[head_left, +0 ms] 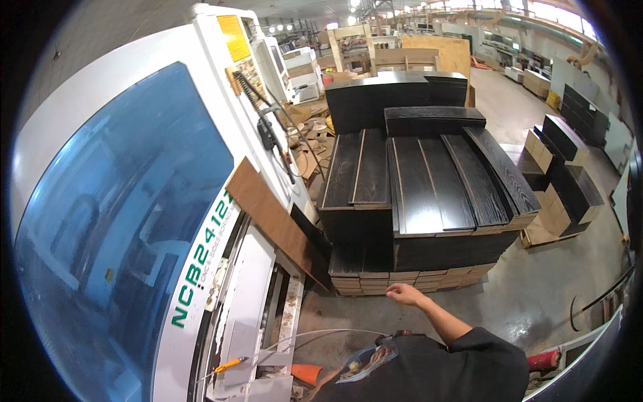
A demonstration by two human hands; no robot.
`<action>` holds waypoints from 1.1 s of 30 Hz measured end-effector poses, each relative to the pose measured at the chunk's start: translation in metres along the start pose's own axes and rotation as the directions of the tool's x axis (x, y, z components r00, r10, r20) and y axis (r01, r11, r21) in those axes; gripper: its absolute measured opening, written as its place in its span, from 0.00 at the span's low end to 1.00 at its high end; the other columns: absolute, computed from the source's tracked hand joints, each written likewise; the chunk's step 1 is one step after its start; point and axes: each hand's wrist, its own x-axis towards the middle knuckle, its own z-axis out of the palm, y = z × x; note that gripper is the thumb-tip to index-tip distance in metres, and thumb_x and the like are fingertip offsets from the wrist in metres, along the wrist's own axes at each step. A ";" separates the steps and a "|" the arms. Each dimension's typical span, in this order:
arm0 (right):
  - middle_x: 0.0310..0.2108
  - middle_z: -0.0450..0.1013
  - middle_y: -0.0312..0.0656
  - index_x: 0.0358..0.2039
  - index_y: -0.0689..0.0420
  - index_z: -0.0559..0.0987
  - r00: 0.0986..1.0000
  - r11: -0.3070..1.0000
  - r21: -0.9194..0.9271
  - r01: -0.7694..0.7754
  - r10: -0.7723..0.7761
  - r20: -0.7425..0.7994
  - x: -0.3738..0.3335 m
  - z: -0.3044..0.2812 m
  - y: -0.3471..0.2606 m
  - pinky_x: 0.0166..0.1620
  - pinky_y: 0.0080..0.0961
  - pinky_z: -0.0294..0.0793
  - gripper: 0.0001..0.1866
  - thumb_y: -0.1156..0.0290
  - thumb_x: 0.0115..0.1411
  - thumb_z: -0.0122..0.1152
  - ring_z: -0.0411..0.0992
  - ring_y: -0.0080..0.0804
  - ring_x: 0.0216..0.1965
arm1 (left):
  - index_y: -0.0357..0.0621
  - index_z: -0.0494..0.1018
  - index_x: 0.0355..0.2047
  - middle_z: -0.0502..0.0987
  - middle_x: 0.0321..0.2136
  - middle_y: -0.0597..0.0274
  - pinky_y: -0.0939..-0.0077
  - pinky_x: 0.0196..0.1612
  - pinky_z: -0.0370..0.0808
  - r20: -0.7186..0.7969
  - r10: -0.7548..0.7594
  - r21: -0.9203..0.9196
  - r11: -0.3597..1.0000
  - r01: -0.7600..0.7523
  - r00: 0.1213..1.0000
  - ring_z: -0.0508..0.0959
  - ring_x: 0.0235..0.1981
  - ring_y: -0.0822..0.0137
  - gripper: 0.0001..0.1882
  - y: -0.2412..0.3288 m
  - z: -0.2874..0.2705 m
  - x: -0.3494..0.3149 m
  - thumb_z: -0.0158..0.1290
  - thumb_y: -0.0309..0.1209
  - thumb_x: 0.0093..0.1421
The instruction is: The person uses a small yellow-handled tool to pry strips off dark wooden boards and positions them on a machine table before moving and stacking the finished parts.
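Note:
My right hand (404, 294) is held out in front of my body, its fingers curled in and nothing visible in them. It is nearest to a large stack of black wood-grain panels (429, 194), whose pale cut edges show at the lower front; the hand appears apart from them. My left hand is not in view. On my left stands a big white machine (258, 295) with a blue window (127, 234). A brown board (278, 224) leans at a slant between the machine and the stack. A tool with a yellow handle (231, 365) lies on the machine's lower ledge.
A black coiled hose (249, 90) hangs on the machine's side. Scrap pieces (311, 130) litter the floor behind it. More panels (566, 181) stand on a pallet at the right. A thin pale hose (328, 331) runs near my waist, beside an orange object (306, 373).

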 end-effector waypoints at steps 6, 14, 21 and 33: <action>0.48 0.80 0.52 0.57 0.54 0.77 0.999 0.999 -0.021 -0.037 0.037 -0.040 -0.052 -0.035 0.035 0.54 0.40 0.75 0.27 0.49 0.64 0.59 0.78 0.48 0.52 | 0.48 0.76 0.54 0.82 0.38 0.65 0.64 0.32 0.73 0.046 0.037 0.296 0.954 -0.049 0.998 0.74 0.28 0.66 0.30 0.063 -0.021 0.025 0.53 0.57 0.64; 0.47 0.81 0.50 0.56 0.53 0.80 0.851 0.831 -0.186 -0.524 0.521 -0.066 -0.160 -0.063 0.172 0.57 0.43 0.74 0.28 0.50 0.61 0.60 0.76 0.49 0.53 | 0.46 0.77 0.44 0.77 0.29 0.70 0.77 0.29 0.70 -0.184 0.429 0.051 0.903 -0.427 0.884 0.73 0.27 0.76 0.19 0.233 -0.010 0.009 0.54 0.48 0.67; 0.45 0.81 0.53 0.55 0.54 0.79 0.964 0.947 -0.180 -0.265 0.267 -0.011 -0.078 -0.073 0.130 0.55 0.43 0.75 0.27 0.50 0.63 0.59 0.77 0.54 0.49 | 0.40 0.75 0.55 0.81 0.40 0.63 0.75 0.38 0.74 -0.085 0.400 0.162 0.909 -0.383 0.913 0.76 0.35 0.72 0.27 0.278 0.024 -0.024 0.56 0.49 0.67; 0.43 0.81 0.51 0.55 0.52 0.79 0.952 0.940 -0.153 -0.304 0.294 -0.081 -0.009 -0.082 0.084 0.53 0.42 0.76 0.25 0.52 0.63 0.60 0.78 0.52 0.48 | 0.37 0.69 0.60 0.80 0.43 0.62 0.71 0.50 0.75 -0.353 0.691 0.271 0.720 -0.639 0.630 0.78 0.45 0.69 0.30 0.375 -0.100 0.054 0.60 0.44 0.65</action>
